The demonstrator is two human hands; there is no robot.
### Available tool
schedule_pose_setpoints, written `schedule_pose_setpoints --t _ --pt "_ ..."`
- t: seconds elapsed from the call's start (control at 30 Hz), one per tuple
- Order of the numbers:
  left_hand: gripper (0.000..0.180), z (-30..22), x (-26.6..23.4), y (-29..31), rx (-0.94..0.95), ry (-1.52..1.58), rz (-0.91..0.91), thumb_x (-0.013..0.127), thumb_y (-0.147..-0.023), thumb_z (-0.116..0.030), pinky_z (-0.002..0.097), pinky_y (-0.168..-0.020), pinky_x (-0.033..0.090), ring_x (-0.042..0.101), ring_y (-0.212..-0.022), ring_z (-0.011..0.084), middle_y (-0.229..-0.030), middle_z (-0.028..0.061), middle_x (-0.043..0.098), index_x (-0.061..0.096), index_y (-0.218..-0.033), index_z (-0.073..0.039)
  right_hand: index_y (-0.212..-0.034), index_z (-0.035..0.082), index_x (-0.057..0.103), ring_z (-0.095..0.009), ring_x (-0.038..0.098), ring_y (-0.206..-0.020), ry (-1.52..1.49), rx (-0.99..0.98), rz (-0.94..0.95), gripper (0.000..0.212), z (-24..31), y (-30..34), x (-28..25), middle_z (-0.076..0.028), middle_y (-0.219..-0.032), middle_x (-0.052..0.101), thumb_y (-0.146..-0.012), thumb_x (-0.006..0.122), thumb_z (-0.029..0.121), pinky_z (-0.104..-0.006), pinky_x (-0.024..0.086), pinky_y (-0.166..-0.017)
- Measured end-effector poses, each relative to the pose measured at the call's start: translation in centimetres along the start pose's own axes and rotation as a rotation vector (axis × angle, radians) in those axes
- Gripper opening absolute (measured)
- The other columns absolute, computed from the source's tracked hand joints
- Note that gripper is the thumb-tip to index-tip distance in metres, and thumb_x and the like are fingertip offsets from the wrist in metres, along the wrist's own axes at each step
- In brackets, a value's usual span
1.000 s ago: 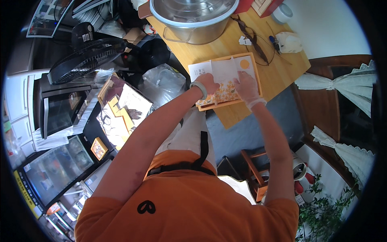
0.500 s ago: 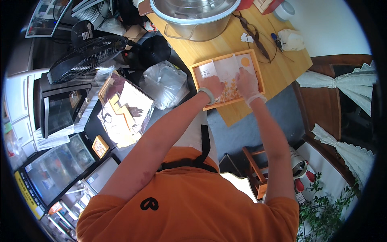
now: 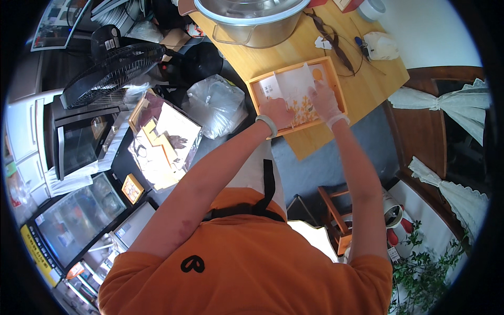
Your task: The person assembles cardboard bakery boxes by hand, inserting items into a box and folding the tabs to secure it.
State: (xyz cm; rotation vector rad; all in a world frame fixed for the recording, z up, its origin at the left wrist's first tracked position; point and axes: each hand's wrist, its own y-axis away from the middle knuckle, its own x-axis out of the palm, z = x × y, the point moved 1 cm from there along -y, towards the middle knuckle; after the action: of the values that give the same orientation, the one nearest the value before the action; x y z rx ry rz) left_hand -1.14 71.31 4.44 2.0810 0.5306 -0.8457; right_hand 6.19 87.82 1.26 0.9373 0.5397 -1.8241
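Note:
A shallow orange wooden tray (image 3: 254, 97) lies on a light wooden table (image 3: 367, 89). In it are a white paper sheet (image 3: 292, 85) and small yellow flower-like pieces (image 3: 306, 113). My left hand (image 3: 275, 113), bare with a pale wristband, is curled at the tray's near left part, over the paper's edge. My right hand (image 3: 325, 101), in a thin white glove, rests on the paper, which rises to a point beside its fingers. I cannot see what lies under either hand.
A large metal basin (image 3: 252, 18) stands at the table's far side, with a cord, tags and a crumpled white bag (image 3: 381, 45) to its right. A clear plastic bag (image 3: 215, 105), a black fan (image 3: 113, 71), a microwave (image 3: 79, 142) and a wooden stool (image 3: 336, 220) surround me.
Both hands stay in the tray. My right hand has shifted a little farther over the paper, and my left hand has closed in toward it. The view has tilted slightly.

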Motion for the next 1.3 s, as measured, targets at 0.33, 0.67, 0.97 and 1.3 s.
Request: schedule_pose_setpoints --t 0.33,0.67,0.97,1.3 --pt "0.042 1.1 0.7 0.1 -0.081 0.144 0.049 0.059 -0.077 -0.035 0.0455 -0.072 0.05 0.064 -0.077 0.0372 -0.079 0.0239 0.065 0.064 -0.075 0.006 -0.081 -0.002 0.06 -0.037 0.058 -0.062 -0.347 0.147 0.017 0.022 -0.1 0.6 -0.3 -0.021 -0.067 0.059 -0.084 0.061 0.02 -0.0411 0.045 -0.058" --pt "0.033 0.8 2.5 0.8 -0.002 0.129 -0.063 0.05 -0.087 -0.026 0.0501 -0.078 0.046 0.063 -0.079 0.0382 -0.08 0.0226 0.064 0.063 -0.075 0.001 -0.076 -0.004 0.061 -0.041 0.059 -0.071 0.056 0.106 0.292 0.027 0.4 3.9 -1.2 -0.025 -0.071 0.059 -0.088 0.056 0.02 -0.0462 0.046 -0.062" --pt "0.036 1.0 2.6 0.2 -0.016 0.127 -0.014 0.044 -0.091 -0.029 0.0573 -0.09 0.039 0.063 -0.083 0.038 -0.084 0.0199 0.066 0.064 -0.078 -0.001 -0.08 -0.003 0.062 -0.042 0.059 -0.074 0.153 0.049 0.288 0.034 -0.7 3.7 0.3 -0.024 -0.075 0.062 -0.092 0.049 0.026 -0.0485 0.047 -0.069" --pt "0.036 1.0 3.3 0.5 -0.13 0.252 -0.053 0.048 -0.09 -0.028 0.0559 -0.092 0.038 0.063 -0.081 0.0401 -0.081 0.0227 0.065 0.064 -0.075 0.0 -0.074 -0.003 0.063 -0.041 0.06 -0.074 0.197 0.066 0.342 0.04 -0.6 3.0 -0.1 -0.023 -0.074 0.062 -0.091 0.045 0.028 -0.0482 0.047 -0.071"
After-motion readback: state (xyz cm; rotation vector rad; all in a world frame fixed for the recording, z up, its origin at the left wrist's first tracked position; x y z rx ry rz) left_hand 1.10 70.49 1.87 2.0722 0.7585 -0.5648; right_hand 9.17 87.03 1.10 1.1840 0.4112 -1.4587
